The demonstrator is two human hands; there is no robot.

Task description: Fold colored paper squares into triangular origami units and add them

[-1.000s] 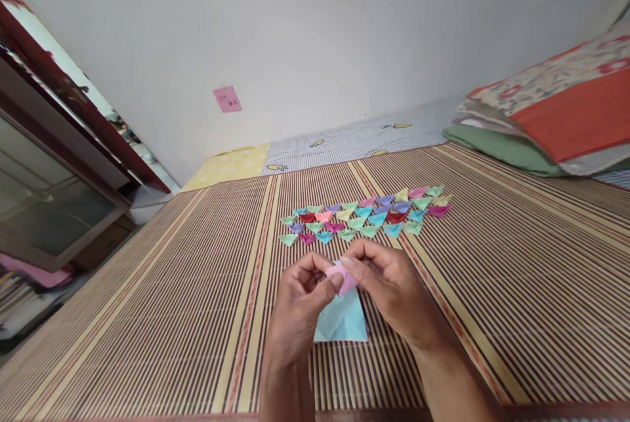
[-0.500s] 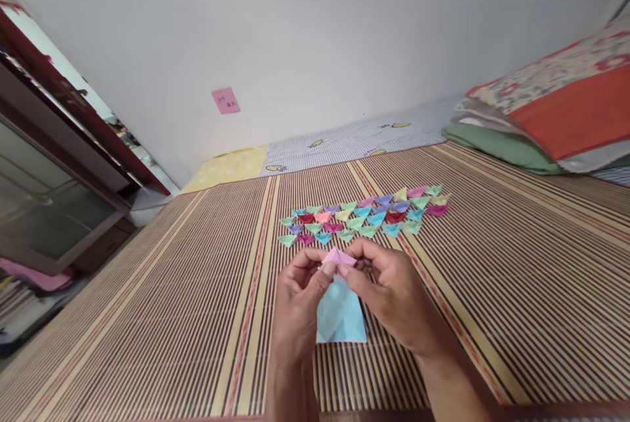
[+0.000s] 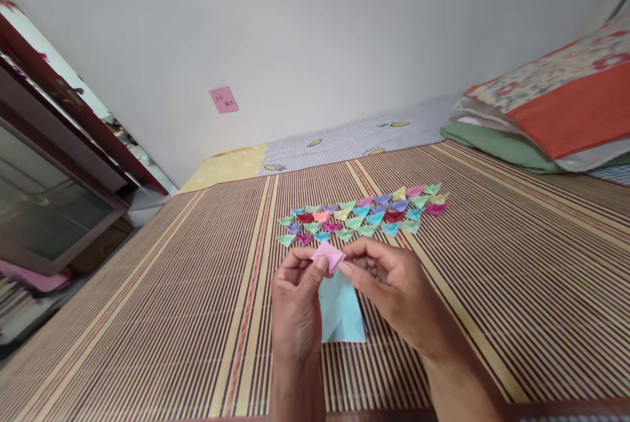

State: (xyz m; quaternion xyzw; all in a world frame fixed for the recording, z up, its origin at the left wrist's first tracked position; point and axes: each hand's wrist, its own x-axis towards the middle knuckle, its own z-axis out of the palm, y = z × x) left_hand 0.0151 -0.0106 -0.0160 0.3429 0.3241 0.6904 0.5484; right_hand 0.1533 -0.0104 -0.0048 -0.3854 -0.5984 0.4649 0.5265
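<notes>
Pink folded paper, a small, flat diamond with creases across its face, is between the fingertips of two bare hands. The left hand pinches its left side, thumb pressed on the front near the lower edge and forefinger behind. The right hand closes thumb and forefinger at its right corner, in a narrow pinch; its other fingers curl in toward the palm.

It should handle as almost weightless: thin and easily bent as a single layer, a little stiffer where folds stack up. It is unlikely to slip from dry fingers, but a hard tug could tear it or leave a stray crease. The best hold is probably a light pinch at the side corners, where the layers lie together, with the thumbs over the folds.

Just below the fingers, pale blue paper lies on a striped slatted mat. Just beyond the fingertips, small folded paper boats in many colours stand in close rows. Farther out, beyond the right hand, is a pile of cushions and bedding.
</notes>
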